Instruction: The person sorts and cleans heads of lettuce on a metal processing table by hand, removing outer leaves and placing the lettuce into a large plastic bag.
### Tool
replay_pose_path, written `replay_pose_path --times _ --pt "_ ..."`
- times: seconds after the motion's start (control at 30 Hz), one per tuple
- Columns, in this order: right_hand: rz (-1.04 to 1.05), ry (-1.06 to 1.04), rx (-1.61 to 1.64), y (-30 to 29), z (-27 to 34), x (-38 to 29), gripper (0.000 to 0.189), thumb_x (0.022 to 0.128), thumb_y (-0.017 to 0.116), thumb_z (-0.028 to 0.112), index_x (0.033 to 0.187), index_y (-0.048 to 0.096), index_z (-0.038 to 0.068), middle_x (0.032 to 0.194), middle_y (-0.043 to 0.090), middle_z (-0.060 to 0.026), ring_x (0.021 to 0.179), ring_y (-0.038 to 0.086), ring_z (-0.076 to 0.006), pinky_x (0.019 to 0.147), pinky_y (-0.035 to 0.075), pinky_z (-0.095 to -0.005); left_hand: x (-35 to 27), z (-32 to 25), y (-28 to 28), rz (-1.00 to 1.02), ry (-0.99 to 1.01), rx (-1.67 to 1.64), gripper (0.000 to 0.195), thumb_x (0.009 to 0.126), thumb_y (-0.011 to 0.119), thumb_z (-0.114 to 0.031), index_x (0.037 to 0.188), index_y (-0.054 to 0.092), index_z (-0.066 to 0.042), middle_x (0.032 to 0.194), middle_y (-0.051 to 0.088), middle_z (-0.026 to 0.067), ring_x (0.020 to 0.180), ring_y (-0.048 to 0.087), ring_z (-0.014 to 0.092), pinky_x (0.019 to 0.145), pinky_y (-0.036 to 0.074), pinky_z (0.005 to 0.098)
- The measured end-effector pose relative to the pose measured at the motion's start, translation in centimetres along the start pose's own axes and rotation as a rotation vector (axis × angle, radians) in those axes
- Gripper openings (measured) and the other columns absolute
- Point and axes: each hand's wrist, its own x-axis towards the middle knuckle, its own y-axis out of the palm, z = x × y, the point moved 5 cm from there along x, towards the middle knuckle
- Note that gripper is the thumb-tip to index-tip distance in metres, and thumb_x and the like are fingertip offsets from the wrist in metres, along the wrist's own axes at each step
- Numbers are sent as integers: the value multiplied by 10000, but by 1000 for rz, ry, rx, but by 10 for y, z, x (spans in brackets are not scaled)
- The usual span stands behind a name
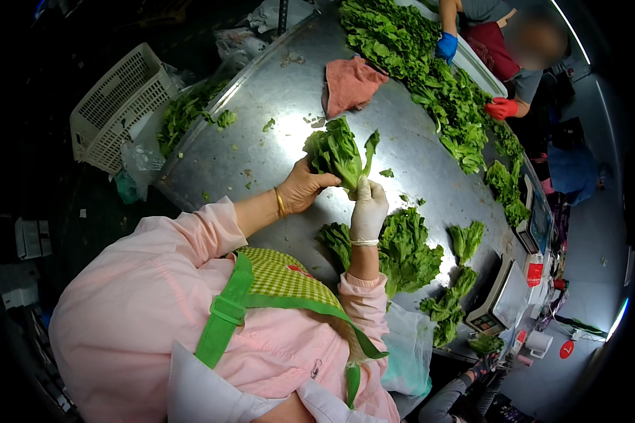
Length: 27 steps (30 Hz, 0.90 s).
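A head of leafy green lettuce (338, 150) is held between my hands above a metal table (264, 153). My bare left hand (305, 187), with a gold bangle at the wrist, grips its side. My right hand (369, 207), in a whitish glove with a band at the wrist, pinches the stem end, where one leaf stands apart from the rest. More lettuce (410, 254) lies on the metal beside my right forearm. Small leaf scraps (386, 173) are scattered around.
A reddish cloth (352, 84) lies beyond my hands. Lettuce (423, 69) is heaped along the far side, by a co-worker's blue glove (446, 47) and red glove (501, 108). A weighing scale (500, 296) stands right; a plastic crate (119, 108) and plastic bags (143, 158) are left.
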Motion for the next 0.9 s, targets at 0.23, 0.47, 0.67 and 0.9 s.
replay_pose_path --times 0.23,0.47,0.67,0.9 --pt "-22 357 397 -9 -22 10 410 967 485 395 965 596 0 779 634 -56 615 550 -104 531 403 -215 -2 -19 11 109 -40 -219 488 771 607 41 1238 490 -44 1178 567 66 1097 549 204 1013 423 347" --pt "416 293 455 15 15 -8 443 959 517 364 1104 603 -46 807 661 -86 644 591 -120 608 452 -233 2 -22 0 188 -84 -40 530 758 621 48 1261 485 -42 1181 583 63 1107 554 195 983 428 328" --pt "25 -221 82 4 27 -7 269 898 618 112 1114 593 -47 906 631 -81 762 580 -122 715 484 -252 -3 -10 7 231 -271 -115 430 805 629 -12 1221 528 -50 1184 594 63 1077 572 198 911 449 332" --pt "22 -694 -344 7 44 -16 496 802 690 -4 1269 522 -6 1010 614 -95 860 598 -152 749 506 -271 8 -2 13 198 -278 -428 425 883 621 -145 1270 477 -45 1218 569 79 1140 532 187 1043 365 337"
